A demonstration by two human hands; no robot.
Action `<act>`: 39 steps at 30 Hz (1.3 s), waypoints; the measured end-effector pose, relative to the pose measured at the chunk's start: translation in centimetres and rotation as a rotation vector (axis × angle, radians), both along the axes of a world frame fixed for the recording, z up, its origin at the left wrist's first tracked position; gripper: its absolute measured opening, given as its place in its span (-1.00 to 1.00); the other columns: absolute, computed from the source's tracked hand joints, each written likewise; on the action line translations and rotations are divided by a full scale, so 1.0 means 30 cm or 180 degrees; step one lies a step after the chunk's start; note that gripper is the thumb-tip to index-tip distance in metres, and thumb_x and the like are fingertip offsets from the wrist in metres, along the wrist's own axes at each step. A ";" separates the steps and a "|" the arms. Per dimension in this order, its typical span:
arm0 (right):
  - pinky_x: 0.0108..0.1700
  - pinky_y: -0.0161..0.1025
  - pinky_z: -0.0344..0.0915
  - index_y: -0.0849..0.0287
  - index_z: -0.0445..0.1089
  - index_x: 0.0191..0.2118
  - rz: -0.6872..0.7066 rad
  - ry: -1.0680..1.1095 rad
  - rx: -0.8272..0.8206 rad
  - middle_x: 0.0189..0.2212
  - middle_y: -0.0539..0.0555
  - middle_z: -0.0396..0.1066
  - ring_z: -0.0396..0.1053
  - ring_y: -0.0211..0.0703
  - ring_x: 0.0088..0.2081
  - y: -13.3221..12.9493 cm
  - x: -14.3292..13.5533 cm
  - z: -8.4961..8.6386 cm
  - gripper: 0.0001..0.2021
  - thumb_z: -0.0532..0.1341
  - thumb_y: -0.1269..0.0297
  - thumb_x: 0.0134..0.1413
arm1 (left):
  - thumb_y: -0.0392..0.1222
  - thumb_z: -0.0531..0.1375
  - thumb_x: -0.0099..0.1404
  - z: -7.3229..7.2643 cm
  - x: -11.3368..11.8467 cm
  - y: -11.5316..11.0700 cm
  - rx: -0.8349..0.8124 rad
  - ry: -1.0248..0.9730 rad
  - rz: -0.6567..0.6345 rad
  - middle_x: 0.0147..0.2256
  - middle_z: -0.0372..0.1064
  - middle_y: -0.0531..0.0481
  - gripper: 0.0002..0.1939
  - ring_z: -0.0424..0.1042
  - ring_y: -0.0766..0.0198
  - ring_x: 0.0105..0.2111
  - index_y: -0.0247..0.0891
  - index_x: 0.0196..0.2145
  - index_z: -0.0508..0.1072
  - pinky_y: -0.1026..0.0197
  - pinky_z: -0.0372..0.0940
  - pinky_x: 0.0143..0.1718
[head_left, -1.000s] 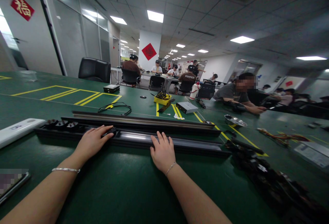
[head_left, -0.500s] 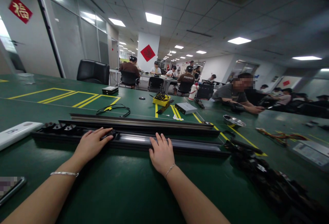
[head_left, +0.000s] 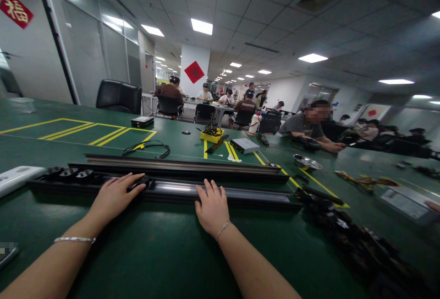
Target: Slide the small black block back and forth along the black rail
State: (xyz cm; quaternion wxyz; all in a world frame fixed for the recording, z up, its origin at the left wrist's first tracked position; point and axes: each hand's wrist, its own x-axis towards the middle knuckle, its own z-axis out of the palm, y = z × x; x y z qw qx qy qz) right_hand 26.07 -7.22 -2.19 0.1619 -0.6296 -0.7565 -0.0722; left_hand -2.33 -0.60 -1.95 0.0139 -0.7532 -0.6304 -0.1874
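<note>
A long black rail (head_left: 220, 193) with a shiny inner channel lies across the green table. Several round black modules with metal contacts, one of them a black module (head_left: 84, 176), sit in its left part. My left hand (head_left: 115, 196) is over the rail, thumb and fingers closed around a small black piece (head_left: 143, 181) in the channel. Farther right, my right hand (head_left: 212, 207) rests on the near edge of the rail, fingers spread and holding nothing. Just behind lies a second long rail (head_left: 206, 167), parallel to the first.
Many black modules (head_left: 357, 239) lie in a heap at the right. A white object (head_left: 19, 177) is at the left, a phone (head_left: 7, 253) below it. Beyond the rails are a black cable (head_left: 161, 144), a yellow box (head_left: 211, 134) and a metal bowl (head_left: 307, 162). A person (head_left: 309, 125) leans on the table.
The view has turned slightly, so most things appear farther left. Both hands keep nearly the same places on the rail. Another person's fingers now show at the right edge, by the metal box.
</note>
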 end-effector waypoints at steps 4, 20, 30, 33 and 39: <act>0.18 0.03 -0.24 -0.06 0.12 0.16 0.0014 0.0010 0.0040 0.23 0.04 -0.03 -0.14 -0.01 0.23 0.002 0.003 -0.006 -0.56 0.00 0.10 0.14 | 0.13 -0.08 0.22 -0.004 0.001 0.000 0.0030 -0.0010 0.0018 0.06 0.29 -0.07 -0.45 0.18 0.05 0.12 -0.13 0.09 0.26 -0.04 0.02 0.12; 0.17 0.04 -0.24 -0.06 0.10 0.16 -0.0007 -0.0012 -0.0022 0.24 0.04 -0.05 -0.15 -0.01 0.24 0.000 0.001 -0.001 -0.55 -0.01 0.11 0.14 | 0.15 -0.07 0.20 0.002 0.008 -0.004 0.0047 -0.0053 0.0055 0.06 0.29 -0.10 -0.45 0.21 0.04 0.10 -0.12 0.07 0.29 -0.05 0.04 0.11; 0.18 0.04 -0.26 -0.06 0.12 0.15 0.0028 0.0056 0.0080 0.23 0.03 -0.02 -0.13 -0.02 0.23 0.002 0.003 -0.008 -0.56 0.01 0.10 0.14 | 0.15 -0.10 0.21 0.007 0.009 -0.005 0.0033 0.0050 0.0022 0.07 0.28 -0.13 -0.43 0.20 0.06 0.11 -0.16 0.08 0.27 -0.03 0.03 0.12; 0.18 0.07 -0.28 -0.07 0.12 0.15 -0.0008 0.0014 0.0032 0.23 0.02 -0.03 -0.14 -0.01 0.23 0.001 0.000 -0.004 -0.56 0.00 0.09 0.14 | 0.15 -0.10 0.21 0.001 0.006 -0.001 0.0017 0.0067 -0.0001 0.07 0.27 -0.14 -0.42 0.19 0.07 0.11 -0.16 0.09 0.26 -0.03 0.02 0.12; 0.19 0.06 -0.28 -0.07 0.11 0.16 -0.0046 -0.0032 -0.0035 0.24 0.02 -0.05 -0.15 -0.02 0.24 -0.001 -0.002 0.002 -0.55 0.00 0.09 0.14 | 0.14 -0.10 0.21 0.004 0.009 -0.003 0.0026 0.0087 -0.0022 0.07 0.27 -0.13 -0.43 0.19 0.06 0.11 -0.14 0.09 0.25 -0.05 0.04 0.11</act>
